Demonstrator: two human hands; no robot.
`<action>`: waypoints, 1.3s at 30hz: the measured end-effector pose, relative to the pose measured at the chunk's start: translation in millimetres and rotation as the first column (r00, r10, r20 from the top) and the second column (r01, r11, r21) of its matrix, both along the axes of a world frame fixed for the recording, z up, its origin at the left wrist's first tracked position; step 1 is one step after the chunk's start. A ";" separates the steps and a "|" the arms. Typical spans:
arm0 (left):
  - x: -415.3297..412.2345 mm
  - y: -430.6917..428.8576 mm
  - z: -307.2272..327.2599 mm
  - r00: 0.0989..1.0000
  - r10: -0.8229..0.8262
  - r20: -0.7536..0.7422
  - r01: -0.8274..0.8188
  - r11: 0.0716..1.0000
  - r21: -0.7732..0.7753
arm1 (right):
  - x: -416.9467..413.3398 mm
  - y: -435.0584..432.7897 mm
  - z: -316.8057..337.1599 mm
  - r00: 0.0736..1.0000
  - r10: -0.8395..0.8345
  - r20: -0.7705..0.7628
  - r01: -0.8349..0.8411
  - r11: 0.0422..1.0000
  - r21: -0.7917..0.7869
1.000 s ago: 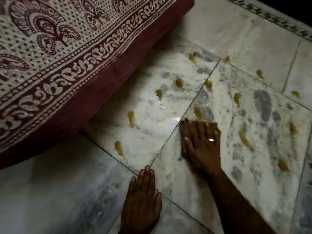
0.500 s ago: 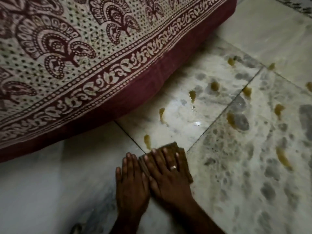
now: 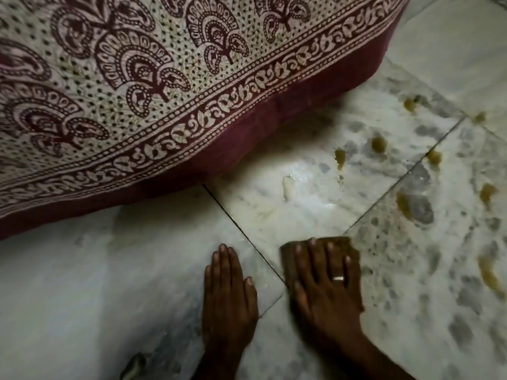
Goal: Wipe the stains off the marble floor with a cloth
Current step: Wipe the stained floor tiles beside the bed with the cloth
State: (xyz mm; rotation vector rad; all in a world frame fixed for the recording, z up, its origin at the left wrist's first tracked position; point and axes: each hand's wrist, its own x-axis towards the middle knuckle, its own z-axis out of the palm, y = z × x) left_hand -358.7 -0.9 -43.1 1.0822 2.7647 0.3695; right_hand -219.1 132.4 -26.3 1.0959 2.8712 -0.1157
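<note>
My right hand (image 3: 325,281), with a ring on one finger, presses flat on a brown cloth (image 3: 341,244) against the white marble floor (image 3: 82,283). Only the cloth's edges show around my fingers. My left hand (image 3: 229,292) lies flat on the floor just left of it, holding nothing. Several yellow-brown stains dot the tiles to the right and beyond, such as the stain (image 3: 340,157) near the bedding and the stain (image 3: 488,272) at the right. A wet smeared patch (image 3: 290,187) shines on the tile ahead of the cloth.
A thick mattress with a maroon and cream patterned cover (image 3: 164,91) fills the upper left, its maroon edge (image 3: 301,105) resting on the floor close to the smear. Dark tile joints (image 3: 241,229) cross the floor. A small dark object (image 3: 134,366) lies at the bottom edge.
My right hand swept the cloth from the right tile leftward to beside my left hand, then slightly back right. Two stains near the mattress are now a pale wet smear. The view shifted left.
</note>
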 end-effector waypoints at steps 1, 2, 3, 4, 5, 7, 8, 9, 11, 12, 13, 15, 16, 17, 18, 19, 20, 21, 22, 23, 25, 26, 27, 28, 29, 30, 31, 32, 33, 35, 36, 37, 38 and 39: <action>-0.4 -0.8 -1.1 1.000 0.004 0.010 -0.004 1.000 0.030 | -7.4 -11.8 0.9 0.995 0.100 -0.011 -0.100 0.995 0.001; 0.2 -1.2 -2.9 1.000 -0.009 0.013 0.008 0.998 0.058 | -19.1 -18.6 0.7 0.982 0.186 -0.029 -0.186 0.983 -0.005; 0.3 -3.0 -4.7 1.000 -0.013 0.008 0.012 0.997 0.079 | -34.5 -22.6 -1.0 0.966 0.248 -0.074 -0.250 0.968 -0.007; -0.8 -1.7 -5.9 1.000 0.018 0.011 -0.019 0.995 0.097 | -52.0 -20.5 -3.4 0.948 0.289 -0.134 -0.293 0.956 -0.006; -5.0 1.5 -7.0 0.995 0.095 0.021 -0.097 0.990 0.103 | -69.9 -15.0 -5.8 0.930 0.317 -0.186 -0.324 0.946 -0.007; -17.6 14.6 -5.7 0.968 0.251 0.017 -0.252 0.966 0.058 | -101.6 2.6 -10.4 0.905 0.352 -0.238 -0.362 0.932 0.000; -24.1 22.5 -4.9 0.965 0.263 -0.011 -0.262 0.964 0.033 | -114.8 14.6 -11.7 0.906 0.356 -0.231 -0.365 0.931 0.002; -30.6 31.8 -4.7 0.973 0.225 -0.051 -0.225 0.974 0.008 | -127.1 29.1 -12.2 0.915 0.344 -0.211 -0.352 0.936 0.002; -38.2 44.9 -5.1 0.988 0.117 -0.101 -0.121 0.992 -0.034 | -145.8 60.5 -9.2 0.953 0.269 -0.143 -0.273 0.962 -0.008; -40.3 48.9 -4.8 0.990 0.099 -0.103 -0.104 0.994 -0.044 | -152.2 77.8 -6.8 0.971 0.215 -0.105 -0.218 0.976 -0.014; -40.6 50.5 -4.3 0.990 0.102 -0.094 -0.107 0.993 -0.051 | -154.9 95.0 -4.6 0.986 0.150 -0.070 -0.152 0.988 -0.026; -40.6 50.5 -3.8 0.990 0.106 -0.094 -0.113 0.991 -0.067 | -148.7 125.3 -1.5 1.000 -0.002 -0.030 0.001 0.999 -0.045; -39.9 50.3 -3.8 0.990 0.102 -0.097 -0.109 0.991 -0.078 | -138.2 134.8 -1.2 0.997 -0.072 -0.017 0.072 0.997 -0.042; -40.2 51.0 -4.0 0.991 0.096 -0.095 -0.105 0.991 -0.088 | -123.9 140.1 -1.0 0.991 -0.131 -0.006 0.131 0.991 -0.031; -40.4 51.5 -4.3 0.991 0.094 -0.093 -0.103 0.991 -0.090 | -107.5 140.6 -1.3 0.983 -0.182 0.008 0.182 0.983 -0.022; -40.7 52.5 -4.3 0.992 0.095 -0.088 -0.103 0.991 -0.089 | -89.7 136.3 -1.1 0.971 -0.238 0.027 0.238 0.971 -0.019; -40.6 53.3 -4.1 0.991 0.098 -0.086 -0.105 0.991 -0.084 | -72.4 126.7 -1.5 0.953 -0.302 0.039 0.303 0.953 -0.026; -40.0 53.7 -3.9 0.991 0.102 -0.087 -0.109 0.991 -0.077 | -58.1 112.1 -2.2 0.933 -0.359 0.036 0.360 0.933 -0.027; -39.7 54.5 -4.1 0.991 0.104 -0.088 -0.110 0.992 -0.066 | -47.9 94.1 -2.4 0.920 -0.390 0.035 0.391 0.920 -0.030; -39.3 55.1 -4.0 0.991 0.097 -0.090 -0.103 0.993 -0.059 | -43.7 73.3 -1.9 0.926 -0.376 0.034 0.377 0.926 -0.039; -36.1 58.1 -7.6 0.994 0.050 -0.098 -0.055 0.997 -0.052 | -52.0 35.3 0.4 0.976 -0.219 0.012 0.219 0.973 -0.073; -34.0 58.5 -9.8 0.995 0.018 -0.101 -0.024 0.998 -0.053 | -62.5 21.5 1.7 0.994 -0.109 -0.018 0.107 0.991 -0.086; -32.5 61.3 -12.4 0.994 -0.008 -0.106 0.003 0.999 -0.049 | -74.6 17.5 2.8 0.998 -0.011 -0.057 0.006 0.996 -0.089; -32.1 63.1 -15.1 0.994 -0.012 -0.107 0.008 0.999 -0.041 | -87.9 20.3 3.3 0.994 0.065 -0.090 -0.073 0.993 -0.091; -32.7 66.6 -17.3 0.994 0.005 -0.109 -0.009 0.999 -0.031 | -100.8 30.2 2.6 0.987 0.116 -0.107 -0.126 0.988 -0.090; -34.2 69.9 -18.2 0.994 0.035 -0.102 -0.039 0.999 -0.030 | -113.7 42.9 0.8 0.981 0.159 -0.112 -0.169 0.981 -0.093; -35.4 73.0 -17.4 0.994 0.061 -0.095 -0.065 0.997 -0.033 | -126.7 56.9 -1.2 0.974 0.198 -0.113 -0.209 0.973 -0.094; -36.1 79.0 -15.6 0.993 0.072 -0.090 -0.075 0.997 -0.030 | -137.9 72.9 -3.0 0.969 0.223 -0.108 -0.234 0.967 -0.096; -36.2 85.6 -13.4 0.994 0.066 -0.092 -0.068 0.997 -0.019 | -148.6 87.5 -4.3 0.967 0.234 -0.098 -0.244 0.964 -0.103; -34.9 107.6 -10.8 0.997 0.003 -0.083 -0.002 1.000 0.009 | -165.6 119.0 -4.0 0.976 0.204 -0.083 -0.212 0.972 -0.104; -34.0 119.9 -9.1 0.997 -0.032 -0.074 0.034 0.999 0.018 | -171.5 134.2 -3.2 0.982 0.171 -0.079 -0.178 0.979 -0.102; -33.9 132.4 -7.2 0.996 -0.060 -0.064 0.062 0.998 0.025 | -174.2 149.7 -0.8 0.989 0.128 -0.074 -0.135 0.986 -0.095; -34.0 142.9 -6.1 0.995 -0.078 -0.060 0.080 0.996 0.029 | -173.2 164.2 2.2 0.995 0.079 -0.061 -0.084 0.992 -0.092; -34.6 152.1 -5.3 0.994 -0.089 -0.060 0.091 0.995 0.031 | -168.8 179.8 4.8 0.999 0.024 -0.043 -0.028 0.995 -0.092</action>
